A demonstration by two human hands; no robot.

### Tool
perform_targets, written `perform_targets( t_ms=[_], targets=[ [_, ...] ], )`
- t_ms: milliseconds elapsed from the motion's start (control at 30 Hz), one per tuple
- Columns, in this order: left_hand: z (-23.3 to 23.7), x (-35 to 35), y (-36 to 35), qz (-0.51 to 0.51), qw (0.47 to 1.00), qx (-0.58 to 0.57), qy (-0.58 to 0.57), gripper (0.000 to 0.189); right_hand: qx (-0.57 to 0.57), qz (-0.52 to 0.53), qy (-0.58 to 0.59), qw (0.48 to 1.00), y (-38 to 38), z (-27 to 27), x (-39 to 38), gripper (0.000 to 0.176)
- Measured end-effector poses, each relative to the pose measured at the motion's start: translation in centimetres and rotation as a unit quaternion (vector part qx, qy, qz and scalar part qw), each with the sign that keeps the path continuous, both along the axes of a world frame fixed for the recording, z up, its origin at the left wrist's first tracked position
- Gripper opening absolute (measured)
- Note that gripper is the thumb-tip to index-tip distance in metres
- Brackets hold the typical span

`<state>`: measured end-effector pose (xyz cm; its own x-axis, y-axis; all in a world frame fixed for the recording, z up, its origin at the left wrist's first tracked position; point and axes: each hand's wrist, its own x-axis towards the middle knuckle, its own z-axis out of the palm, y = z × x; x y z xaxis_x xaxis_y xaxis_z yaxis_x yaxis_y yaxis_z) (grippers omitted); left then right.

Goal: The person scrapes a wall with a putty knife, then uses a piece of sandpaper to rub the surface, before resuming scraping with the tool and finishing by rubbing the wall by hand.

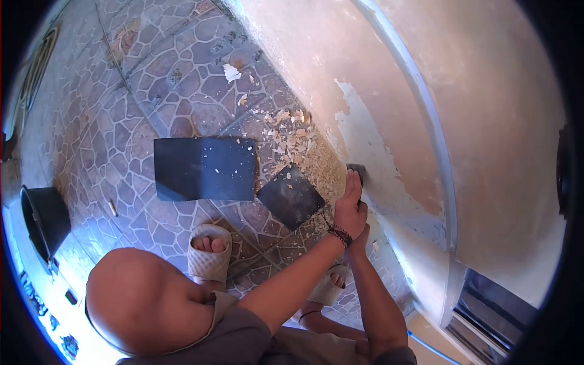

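The person's left hand (349, 210) reaches to the wall (395, 140), and its fingers lie nearly straight over a small dark tool (356, 168), which they press to the surface. The right hand (359, 238) is just beside the left wrist and partly hidden by it; I cannot tell if it is closed or what it holds. The tool is low on the wall, near the bottom edge where the wall meets the floor (140, 91). It looks dark grey, flat, with rounded corners; the rest of it is covered by the hand.

The wall is of a beige, slightly stained colour. It has a long patch (365, 134) which is paler, greyish white, and its border is very ragged. A pale raised strip (435, 128) goes in a curve above this patch.

Along the bottom edge of the wall, many cream and light brown flakes (292, 137) cover the stone-pattern floor. A small black sheet (291, 198) lies beside them, and a larger black sheet (204, 169) lies next to it, both with some flakes on top. A black bucket (53, 219) is well apart from the sheets.
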<state>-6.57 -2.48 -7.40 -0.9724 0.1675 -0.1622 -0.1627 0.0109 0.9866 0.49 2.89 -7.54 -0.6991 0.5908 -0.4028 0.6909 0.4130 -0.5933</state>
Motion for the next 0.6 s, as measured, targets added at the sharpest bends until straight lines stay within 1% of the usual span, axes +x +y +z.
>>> perform_targets(
  t_ms=[33,100,167,200,233,333,400,433,467,533,600],
  targets=[
    [0.1,-0.7,-0.4,0.018,1.0,-0.003,0.007,0.072,0.024,0.014,0.005,1.0,-0.6,0.5,-0.9,0.022],
    [-0.6,-3.0,-1.6,0.054,0.998,-0.013,0.02,0.072,0.021,0.043,0.011,0.999,-0.6,-1.5,-2.5,0.021],
    [-0.7,-5.4,-2.9,0.034,0.999,-0.013,0.006,0.071,0.012,0.056,0.009,0.998,-1.5,-2.3,-4.4,0.021],
    [-0.8,-6.1,-3.4,0.021,1.0,-0.013,0.002,0.07,0.009,0.051,0.006,0.999,-2.5,-1.6,-5.7,0.021],
    [-0.8,-6.0,-3.8,0.011,1.0,0.006,-0.018,0.069,0.007,0.042,0.001,0.999,-2.9,-1.1,-6.0,0.022],
    [0.2,-3.8,-2.9,-0.001,1.0,0.006,-0.008,0.07,-0.009,0.018,0.048,0.999,-2.1,-1.1,-2.8,0.022],
    [-0.1,-0.8,-1.4,-0.019,0.999,-0.021,0.028,0.07,0.092,0.09,0.013,0.992,-1.0,-0.4,-0.9,0.023],
    [0.1,-0.5,-1.3,-0.026,0.998,-0.036,0.048,0.071,0.11,0.095,0.0,0.989,-0.8,-0.3,-1.0,0.023],
    [-0.4,-0.7,-1.1,-0.021,0.999,-0.028,0.042,0.071,0.129,0.1,-0.012,0.987,-0.7,-0.2,-1.2,0.022],
    [-0.1,-1.7,-1.7,-0.016,1.0,-0.013,0.018,0.071,0.098,0.045,-0.039,0.993,-0.9,-0.2,-1.9,0.022],
    [-0.4,-4.7,-2.9,-0.002,1.0,0.023,-0.009,0.072,0.044,0.034,0.002,0.998,-1.3,-1.8,-3.8,0.021]
  ],
)
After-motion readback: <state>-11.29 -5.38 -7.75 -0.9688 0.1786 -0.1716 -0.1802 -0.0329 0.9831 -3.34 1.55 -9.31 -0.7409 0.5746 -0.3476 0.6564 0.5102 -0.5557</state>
